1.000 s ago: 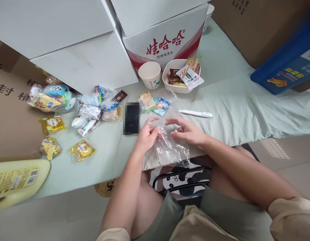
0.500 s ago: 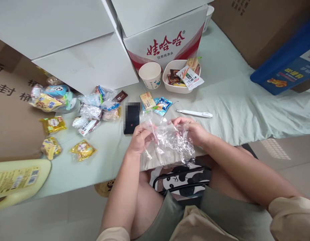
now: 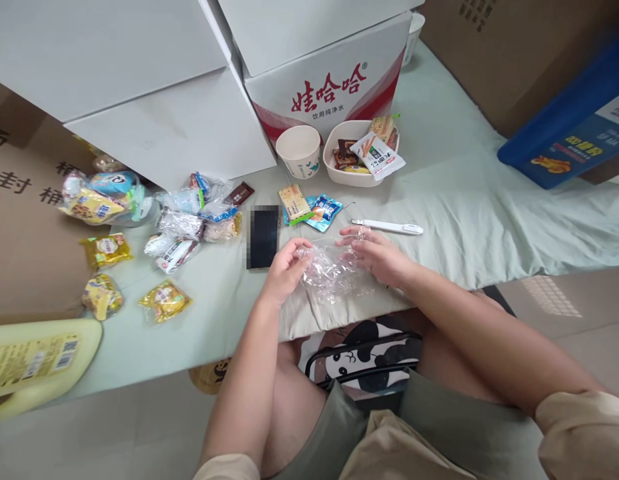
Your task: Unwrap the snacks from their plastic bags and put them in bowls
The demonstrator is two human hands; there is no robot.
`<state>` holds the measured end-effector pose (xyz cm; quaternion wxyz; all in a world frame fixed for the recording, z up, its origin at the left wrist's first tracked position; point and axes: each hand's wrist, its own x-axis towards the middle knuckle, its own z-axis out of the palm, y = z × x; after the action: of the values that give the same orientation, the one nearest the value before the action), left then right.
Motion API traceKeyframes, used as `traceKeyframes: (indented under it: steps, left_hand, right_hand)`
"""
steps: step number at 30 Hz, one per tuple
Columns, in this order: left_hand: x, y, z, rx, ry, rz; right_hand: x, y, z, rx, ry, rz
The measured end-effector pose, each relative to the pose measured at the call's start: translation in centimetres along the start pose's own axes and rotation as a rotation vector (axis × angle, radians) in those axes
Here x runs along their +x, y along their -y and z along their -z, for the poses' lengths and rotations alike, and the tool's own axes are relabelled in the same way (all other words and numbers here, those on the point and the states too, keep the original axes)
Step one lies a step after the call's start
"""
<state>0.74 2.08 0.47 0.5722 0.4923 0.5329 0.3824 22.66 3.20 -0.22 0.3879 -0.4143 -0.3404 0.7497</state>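
Observation:
A crumpled clear plastic bag is held between my two hands near the front edge of the cloth-covered table. My left hand pinches its left side with thumb and fingers. On the other side, my right hand has its fingers closed on the bag's right part. Just beyond the hands lie a biscuit packet and a blue snack packet. A white, slim-handled tool rests behind my right hand. To the left of my left hand is a black phone.
A paper cup and a white bowl of wrapped snacks stand before a printed carton. Several packaged snacks are heaped at left. A yellow jug stands front left, a blue container at right.
The plastic bag has been gathered into a smaller, flatter bunch and no longer hangs over the table edge. Both hands remain in nearly the same place.

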Motion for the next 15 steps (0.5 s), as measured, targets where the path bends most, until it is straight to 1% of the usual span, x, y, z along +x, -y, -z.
traceKeyframes:
  steps: [2,5,8,15]
  left_hand:
    - [-0.08,-0.22,-0.20,-0.053,-0.003,0.051]
    - [-0.13,-0.54,-0.52,-0.083,0.000,0.124]
    - [-0.14,-0.68,-0.69,-0.077,0.026,0.174]
    - [-0.24,-0.48,-0.58,-0.024,0.075,0.164]
  right_hand:
    - [0.00,-0.14,-0.09,0.010,0.001,-0.036]
    - [-0.12,-0.14,-0.22,-0.011,-0.007,-0.029]
    - [-0.22,-0.01,-0.30,-0.042,-0.017,-0.023]
    - [-0.20,0.13,-0.25,-0.047,0.003,-0.035]
